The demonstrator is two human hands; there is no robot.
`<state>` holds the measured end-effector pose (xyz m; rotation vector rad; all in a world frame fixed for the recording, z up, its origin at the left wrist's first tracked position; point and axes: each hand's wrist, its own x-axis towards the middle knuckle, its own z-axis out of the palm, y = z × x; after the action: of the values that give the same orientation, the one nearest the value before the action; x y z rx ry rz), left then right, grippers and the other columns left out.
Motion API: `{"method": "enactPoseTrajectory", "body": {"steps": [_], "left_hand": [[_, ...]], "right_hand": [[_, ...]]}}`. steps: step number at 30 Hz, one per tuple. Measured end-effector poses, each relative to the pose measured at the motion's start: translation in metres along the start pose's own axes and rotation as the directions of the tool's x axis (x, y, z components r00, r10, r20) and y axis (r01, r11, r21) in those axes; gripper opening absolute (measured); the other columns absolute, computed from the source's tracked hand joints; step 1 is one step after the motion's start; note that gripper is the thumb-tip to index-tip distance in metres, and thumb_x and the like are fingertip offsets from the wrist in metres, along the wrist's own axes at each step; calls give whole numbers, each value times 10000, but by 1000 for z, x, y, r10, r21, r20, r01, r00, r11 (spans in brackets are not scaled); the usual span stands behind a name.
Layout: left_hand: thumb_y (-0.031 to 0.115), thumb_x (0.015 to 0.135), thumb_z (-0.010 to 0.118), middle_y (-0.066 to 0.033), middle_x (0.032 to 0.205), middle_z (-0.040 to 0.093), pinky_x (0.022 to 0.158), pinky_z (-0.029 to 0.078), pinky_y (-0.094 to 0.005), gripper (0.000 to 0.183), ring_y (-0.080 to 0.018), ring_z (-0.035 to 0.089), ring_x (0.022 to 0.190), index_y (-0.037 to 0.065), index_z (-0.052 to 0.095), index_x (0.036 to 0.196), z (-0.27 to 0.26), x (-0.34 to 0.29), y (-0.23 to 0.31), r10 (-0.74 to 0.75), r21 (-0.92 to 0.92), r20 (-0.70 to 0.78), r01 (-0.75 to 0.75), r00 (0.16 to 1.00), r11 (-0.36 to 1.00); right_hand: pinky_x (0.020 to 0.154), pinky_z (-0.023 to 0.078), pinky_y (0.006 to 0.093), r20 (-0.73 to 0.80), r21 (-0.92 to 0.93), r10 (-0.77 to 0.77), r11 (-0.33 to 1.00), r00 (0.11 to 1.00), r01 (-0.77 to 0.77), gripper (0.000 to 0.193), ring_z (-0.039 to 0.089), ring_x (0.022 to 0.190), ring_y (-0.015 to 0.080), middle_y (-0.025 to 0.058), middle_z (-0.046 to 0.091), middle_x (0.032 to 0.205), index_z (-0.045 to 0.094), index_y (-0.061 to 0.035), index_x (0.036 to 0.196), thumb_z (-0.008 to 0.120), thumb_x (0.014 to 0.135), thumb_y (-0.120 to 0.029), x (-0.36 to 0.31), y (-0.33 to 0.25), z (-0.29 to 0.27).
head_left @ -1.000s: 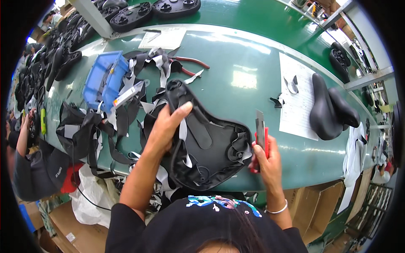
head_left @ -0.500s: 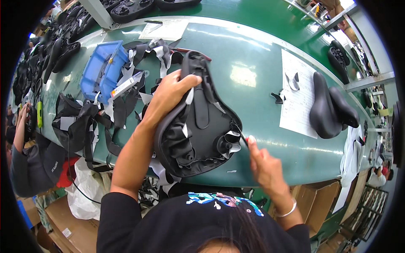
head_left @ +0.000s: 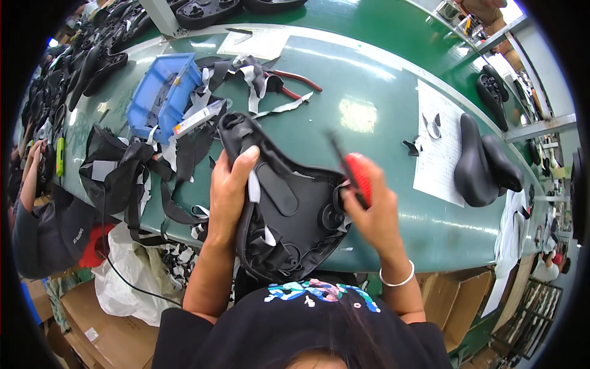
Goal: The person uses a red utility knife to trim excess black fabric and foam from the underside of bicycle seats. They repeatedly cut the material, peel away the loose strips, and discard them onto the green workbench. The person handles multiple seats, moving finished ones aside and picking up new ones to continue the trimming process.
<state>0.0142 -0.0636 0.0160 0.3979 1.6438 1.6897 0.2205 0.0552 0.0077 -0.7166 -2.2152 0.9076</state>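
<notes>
A black bicycle saddle (head_left: 289, 227) is held underside up near my body, its narrow nose pointing away and left. My left hand (head_left: 228, 190) grips its left edge, thumb over the rim. Loose flaps of black cover with white backing bunch along the inside of the left rim. My right hand (head_left: 376, 215) is closed around a red-handled tool with a thin dark blade (head_left: 359, 178), blurred by motion. The blade points up and away, and this hand is beside the saddle's right corner.
Beyond the saddle lie red-handled pliers (head_left: 299, 76) and a cut strip (head_left: 286, 107). A blue bin (head_left: 140, 101) and a scrap heap (head_left: 110, 166) are left. Right are a paper sheet (head_left: 433, 163) and finished saddles (head_left: 476, 166). Another person's arm (head_left: 29, 178) shows far left.
The saddle has come nearer my body, its nose swinging left. My right hand has lifted from the saddle's right rim, raising the tool. The pliers and strip now show fully beyond it.
</notes>
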Motion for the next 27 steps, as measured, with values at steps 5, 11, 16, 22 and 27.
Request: {"method": "enactPoseTrajectory", "body": {"steps": [5, 11, 16, 22, 27], "left_hand": [[204, 699, 754, -121, 1044, 526, 877, 378, -374, 590, -273, 490, 1022, 32, 481, 1193, -29, 15, -29, 659, 827, 109, -436, 744, 355], [196, 697, 693, -80, 898, 588, 743, 363, -367, 287, -255, 531, 888, 79, 608, 945, 69, 18, 4, 342, 540, 758, -829, 555, 147], [170, 719, 627, -37, 607, 565, 696, 327, -356, 161, -222, 508, 683, 90, 573, 591, 71, 38, -3, 347, 416, 775, -839, 529, 352], [138, 788, 614, -34, 603, 487, 676, 311, -312, 175, -218, 481, 659, 69, 511, 664, 71, 44, -4, 406, 368, 644, -727, 649, 579], [183, 914, 532, -21, 729, 537, 658, 390, -252, 119, -143, 500, 661, 73, 562, 878, 60, 54, 9, 163, -620, 404, 139, 900, 772]], "right_hand": [[488, 438, 195, -126, 370, 489, 831, 863, -416, 460, 524, 588, 53, 22, 576, 912, 489, -64, 1237, 636, 802, -34, 12, 6, -36], [660, 523, 282, 146, 228, 202, 946, 968, -232, 488, 657, 789, 189, 102, 653, 947, 473, -31, 1263, 675, 823, -97, -1, -30, -25], [624, 527, 301, 133, -201, -92, 972, 987, 118, 534, 668, 750, 239, 73, 662, 859, 485, -125, 1335, 632, 828, -46, -12, 22, -65], [445, 398, 354, 307, -484, -5, 860, 952, 160, 585, 516, 485, 222, 47, 494, 612, 469, -212, 1359, 622, 812, -74, -14, 13, -47], [552, 458, 409, 192, -502, 349, 838, 917, -214, 541, 620, 646, 333, 163, 652, 868, 493, -143, 1331, 608, 813, -38, -61, -29, -32]]}}
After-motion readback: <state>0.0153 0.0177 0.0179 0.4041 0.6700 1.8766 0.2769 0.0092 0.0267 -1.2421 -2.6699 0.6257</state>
